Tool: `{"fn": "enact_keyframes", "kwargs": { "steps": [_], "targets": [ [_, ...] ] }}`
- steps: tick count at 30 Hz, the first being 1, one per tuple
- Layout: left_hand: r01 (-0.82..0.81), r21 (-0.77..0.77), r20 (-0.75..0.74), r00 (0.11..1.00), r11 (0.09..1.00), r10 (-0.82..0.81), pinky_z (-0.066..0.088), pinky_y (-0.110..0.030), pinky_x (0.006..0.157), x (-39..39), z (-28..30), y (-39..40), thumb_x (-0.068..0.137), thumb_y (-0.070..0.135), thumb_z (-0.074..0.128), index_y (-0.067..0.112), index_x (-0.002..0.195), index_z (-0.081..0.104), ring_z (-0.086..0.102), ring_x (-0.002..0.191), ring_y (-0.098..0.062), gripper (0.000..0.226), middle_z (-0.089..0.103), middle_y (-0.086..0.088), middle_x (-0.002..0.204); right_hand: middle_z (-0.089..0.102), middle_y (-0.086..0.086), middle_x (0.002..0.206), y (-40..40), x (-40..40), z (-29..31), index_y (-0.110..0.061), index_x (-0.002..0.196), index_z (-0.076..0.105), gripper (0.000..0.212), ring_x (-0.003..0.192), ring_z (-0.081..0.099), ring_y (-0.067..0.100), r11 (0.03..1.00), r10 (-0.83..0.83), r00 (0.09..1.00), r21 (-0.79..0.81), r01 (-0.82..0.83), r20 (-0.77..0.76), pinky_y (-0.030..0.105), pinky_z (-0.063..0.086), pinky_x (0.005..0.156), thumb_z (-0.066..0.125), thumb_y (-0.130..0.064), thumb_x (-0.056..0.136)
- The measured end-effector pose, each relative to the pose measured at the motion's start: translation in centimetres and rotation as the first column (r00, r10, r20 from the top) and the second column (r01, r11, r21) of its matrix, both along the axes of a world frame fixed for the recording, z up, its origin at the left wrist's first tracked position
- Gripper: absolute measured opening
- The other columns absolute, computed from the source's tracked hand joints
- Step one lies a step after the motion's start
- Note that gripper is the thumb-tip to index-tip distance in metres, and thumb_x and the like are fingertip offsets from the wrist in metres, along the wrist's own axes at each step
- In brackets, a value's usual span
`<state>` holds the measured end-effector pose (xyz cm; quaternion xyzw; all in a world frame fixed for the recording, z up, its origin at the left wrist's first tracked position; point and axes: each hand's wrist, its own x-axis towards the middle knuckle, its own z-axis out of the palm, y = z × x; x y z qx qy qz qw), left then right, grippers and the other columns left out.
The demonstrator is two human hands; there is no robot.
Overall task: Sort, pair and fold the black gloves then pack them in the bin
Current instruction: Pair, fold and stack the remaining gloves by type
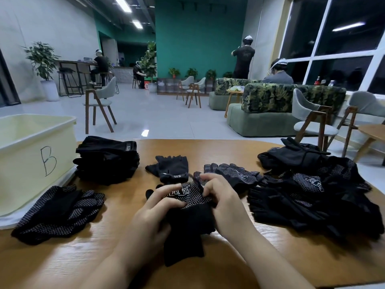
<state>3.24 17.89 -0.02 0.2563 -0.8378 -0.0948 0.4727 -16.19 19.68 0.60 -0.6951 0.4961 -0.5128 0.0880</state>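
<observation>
Both hands hold a black dotted glove (190, 193) at the middle of the wooden table, its plain cuff hanging toward me. My left hand (155, 211) grips its left side and my right hand (226, 202) pinches its right side. A fingerless black glove (171, 170) lies just beyond. A neat stack of fingerless gloves (107, 158) sits at the left back. A folded pile of dotted gloves (58, 213) lies at the front left. A loose heap of mixed black gloves (312, 190) covers the right side. The cream bin (31, 163) marked B stands at the far left.
The wooden table (83, 259) has a rounded far edge. Beyond it are chairs (100, 101), green sofas (270, 113) and a small side table (373, 132) at the right. Several people sit or stand far back in the room.
</observation>
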Motion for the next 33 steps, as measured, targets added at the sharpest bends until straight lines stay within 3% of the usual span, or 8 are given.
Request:
{"fn": "enact_keyframes", "kwargs": {
  "steps": [3, 7, 12, 16, 19, 24, 29, 33],
  "targets": [
    [-0.011, 0.068, 0.032, 0.999, 0.998, 0.008, 0.027, -0.008, 0.102, 0.0, -0.4, -0.5, 0.058, -0.007, 0.056, 0.030, 0.095, 0.058, 0.035, 0.132, -0.001, 0.053, 0.040, 0.010, 0.141, 0.035, -0.027, 0.137, -0.1, 0.4, -0.6, -0.041, 0.100, 0.047, 0.061, 0.108, 0.054, 0.007, 0.994, -0.091, 0.990, 0.058, 0.098, -0.105, 0.035, 0.050, 0.084, 0.059, 0.012, 0.072],
    [-0.015, 0.151, 0.055, 0.998, 0.988, 0.006, 0.019, -0.005, 0.104, 0.2, -0.8, -0.9, 0.059, -0.008, 0.056, 0.036, 0.090, 0.058, 0.024, 0.137, 0.003, 0.053, 0.028, 0.017, 0.148, 0.026, -0.026, 0.149, 1.2, 1.0, -0.4, -0.042, 0.125, 0.043, 0.078, 0.118, 0.048, 0.004, 1.000, -0.011, 0.975, -0.008, 0.010, -0.223, 0.023, 0.048, 0.089, 0.062, 0.012, 0.072],
    [-0.037, 0.304, -0.030, 0.998, 0.952, 0.049, 0.019, -0.002, 0.103, 0.6, -1.0, -2.4, 0.064, -0.019, 0.060, 0.034, 0.084, 0.063, 0.021, 0.135, 0.011, 0.057, 0.026, 0.032, 0.144, 0.060, -0.008, 0.124, -0.4, 1.4, 0.1, -0.026, 0.096, 0.059, 0.045, 0.117, 0.051, 0.002, 0.981, 0.114, 0.988, 0.171, -0.095, -0.108, 0.012, 0.038, 0.096, 0.052, 0.012, 0.072],
    [-0.115, 0.296, -0.019, 0.992, 0.948, 0.126, 0.017, -0.001, 0.102, 0.7, -0.3, -3.8, 0.062, -0.024, 0.050, 0.026, 0.083, 0.064, 0.017, 0.131, 0.021, 0.055, 0.030, 0.017, 0.144, 0.054, -0.004, 0.128, -2.7, 1.9, 0.9, -0.018, 0.101, 0.056, 0.048, 0.125, 0.045, 0.007, 0.979, 0.179, 0.970, 0.129, -0.159, -0.163, 0.022, 0.036, 0.105, 0.053, 0.016, 0.067],
    [-0.117, 0.289, 0.009, 0.993, 0.950, 0.120, 0.020, -0.003, 0.104, 1.0, 0.2, -4.4, 0.065, -0.018, 0.053, 0.022, 0.091, 0.063, 0.016, 0.136, 0.013, 0.048, 0.022, 0.021, 0.146, 0.042, 0.001, 0.143, -3.3, 1.9, 1.2, -0.009, 0.098, 0.053, 0.040, 0.130, 0.039, 0.008, 0.978, 0.206, 0.945, 0.050, -0.200, -0.254, 0.017, 0.035, 0.101, 0.062, 0.013, 0.067],
    [-0.066, 0.491, 0.220, 0.974, 0.869, -0.051, 0.024, -0.025, 0.113, 2.4, -1.1, -3.2, 0.066, 0.012, 0.053, 0.038, 0.093, 0.057, 0.008, 0.139, 0.008, 0.038, 0.009, 0.018, 0.152, 0.035, -0.004, 0.147, -1.8, 1.1, -0.2, -0.015, 0.109, 0.050, 0.036, 0.135, 0.034, 0.009, 0.932, 0.289, 0.881, 0.321, -0.169, -0.375, 0.019, 0.031, 0.105, 0.061, -0.003, 0.077],
    [-0.006, 0.490, 0.257, 0.957, 0.872, -0.138, 0.018, -0.002, 0.103, 3.0, -0.7, -1.1, 0.079, 0.008, 0.069, 0.046, 0.101, 0.058, 0.004, 0.132, 0.022, 0.046, 0.002, 0.025, 0.149, 0.031, -0.018, 0.145, 0.3, 0.4, -0.6, -0.033, 0.116, 0.047, 0.048, 0.132, 0.035, 0.003, 0.913, 0.303, 0.864, 0.384, -0.141, -0.402, 0.029, 0.037, 0.104, 0.062, -0.007, 0.078],
    [0.027, 0.504, 0.256, 0.950, 0.863, -0.179, 0.028, -0.001, 0.094, 3.4, -0.4, 0.6, 0.079, 0.002, 0.067, 0.041, 0.093, 0.066, 0.014, 0.131, 0.022, 0.042, 0.008, 0.028, 0.148, 0.044, -0.019, 0.132, 1.7, 0.1, -0.6, -0.028, 0.099, 0.050, 0.038, 0.125, 0.038, -0.004, 0.920, 0.286, 0.899, 0.359, -0.160, -0.332, 0.028, 0.041, 0.099, 0.060, 0.000, 0.074]
  ]
}}
